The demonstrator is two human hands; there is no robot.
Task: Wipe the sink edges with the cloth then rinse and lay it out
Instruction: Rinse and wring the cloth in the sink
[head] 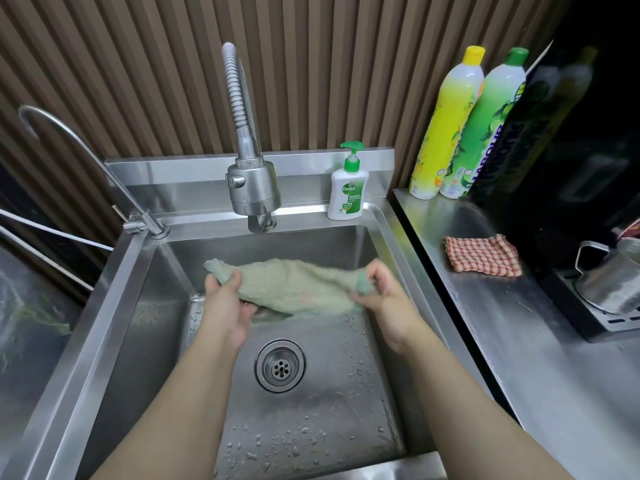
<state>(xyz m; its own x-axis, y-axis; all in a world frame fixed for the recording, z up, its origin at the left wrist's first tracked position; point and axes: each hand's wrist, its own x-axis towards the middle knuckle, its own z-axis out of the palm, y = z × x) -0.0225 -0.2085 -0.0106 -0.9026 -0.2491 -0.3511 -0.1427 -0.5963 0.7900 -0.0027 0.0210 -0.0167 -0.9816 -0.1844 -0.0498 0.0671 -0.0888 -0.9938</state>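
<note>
Left grip and right grip clamp cloth over sink (Dettol bottle behind).

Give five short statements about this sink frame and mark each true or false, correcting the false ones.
1. The left hand and right hand both hold the green cloth over the sink. True.
2. Water streams from the faucet. False: no stream shows below its head.
3. The soap pump bottle stands on the sink's back ledge, right of the faucet. True.
4. The red checked cloth lies in the basin. False: it lies on the counter right of the sink.
5. The green cloth covers the drain. False: the drain is uncovered, nearer the person than the cloth.
</note>
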